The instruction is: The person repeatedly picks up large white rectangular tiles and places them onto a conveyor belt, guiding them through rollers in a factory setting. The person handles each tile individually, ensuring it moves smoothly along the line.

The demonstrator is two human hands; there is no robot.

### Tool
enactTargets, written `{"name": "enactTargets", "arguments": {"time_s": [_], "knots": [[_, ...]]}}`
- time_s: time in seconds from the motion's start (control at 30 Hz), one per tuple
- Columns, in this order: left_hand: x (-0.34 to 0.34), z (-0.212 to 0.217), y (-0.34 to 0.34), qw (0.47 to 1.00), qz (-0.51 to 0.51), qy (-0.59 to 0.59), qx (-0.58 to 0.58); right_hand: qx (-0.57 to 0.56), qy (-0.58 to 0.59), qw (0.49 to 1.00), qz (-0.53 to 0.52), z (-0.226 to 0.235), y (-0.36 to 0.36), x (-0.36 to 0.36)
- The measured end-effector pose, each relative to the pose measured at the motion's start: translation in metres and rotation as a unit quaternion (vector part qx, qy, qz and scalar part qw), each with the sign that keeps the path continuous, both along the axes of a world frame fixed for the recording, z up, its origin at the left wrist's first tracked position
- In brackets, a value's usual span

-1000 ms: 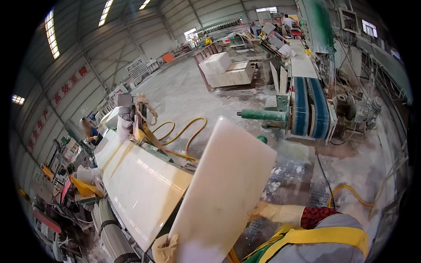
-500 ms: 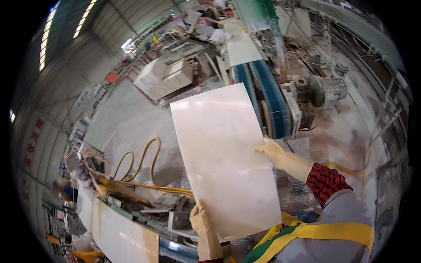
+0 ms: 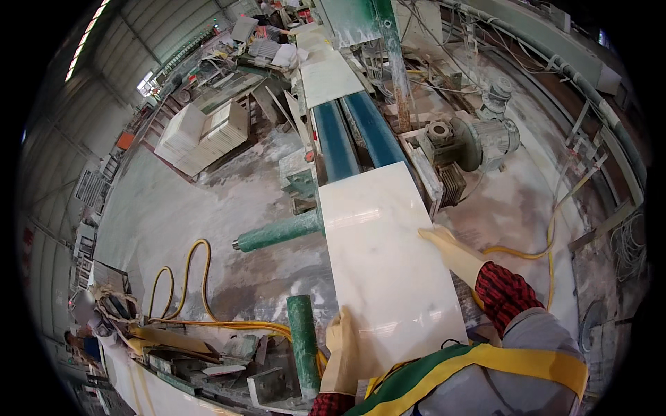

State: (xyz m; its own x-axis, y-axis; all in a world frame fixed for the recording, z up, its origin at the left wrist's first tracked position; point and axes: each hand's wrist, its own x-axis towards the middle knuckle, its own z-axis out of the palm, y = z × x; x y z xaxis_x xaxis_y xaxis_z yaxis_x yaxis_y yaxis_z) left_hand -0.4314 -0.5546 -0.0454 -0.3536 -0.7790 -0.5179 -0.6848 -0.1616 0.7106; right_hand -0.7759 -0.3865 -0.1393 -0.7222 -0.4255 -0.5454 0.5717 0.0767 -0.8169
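A polished white stone slab [image 3: 388,256], faintly veined with grey, stretches away from my body. My gloved left hand [image 3: 338,350] grips its left edge near the close end. Higher on the opposite edge, my gloved right hand [image 3: 447,251] is closed on the slab with the fingers along the rim. The slab's far end overlaps the near ends of two blue conveyor belts [image 3: 378,128]; whether it rests on them I cannot tell. Both gloves are cream-coloured, with red-and-black checked cuffs above them.
Another pale slab [image 3: 331,80] lies farther along the conveyor. A motor [image 3: 479,142] stands right of the belts. Green rollers [image 3: 281,231] jut out at the left. A yellow hose [image 3: 187,277] loops over the floor. Stacked slabs [image 3: 208,135] stand far left; stone scraps [image 3: 236,353] lie nearer.
The slab has come down flatter, its far end now in line with the blue belts. Both hands still hold it. My view has shifted, and green rollers now show on the left.
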Motion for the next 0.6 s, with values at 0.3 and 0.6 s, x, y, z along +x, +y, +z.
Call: {"name": "enactTargets", "arguments": {"time_s": [0.3, 0.6], "knots": [[-0.064, -0.006, -0.07, 0.998, -0.05, -0.013, -0.028, 0.071, 0.177, 0.981, 0.027, -0.042, -0.039, -0.082], [-0.117, 0.022, -0.118, 0.989, -0.109, -0.022, 0.097, 0.23, 0.612, 0.72, 0.234, 0.068, -0.02, -0.05]]}}
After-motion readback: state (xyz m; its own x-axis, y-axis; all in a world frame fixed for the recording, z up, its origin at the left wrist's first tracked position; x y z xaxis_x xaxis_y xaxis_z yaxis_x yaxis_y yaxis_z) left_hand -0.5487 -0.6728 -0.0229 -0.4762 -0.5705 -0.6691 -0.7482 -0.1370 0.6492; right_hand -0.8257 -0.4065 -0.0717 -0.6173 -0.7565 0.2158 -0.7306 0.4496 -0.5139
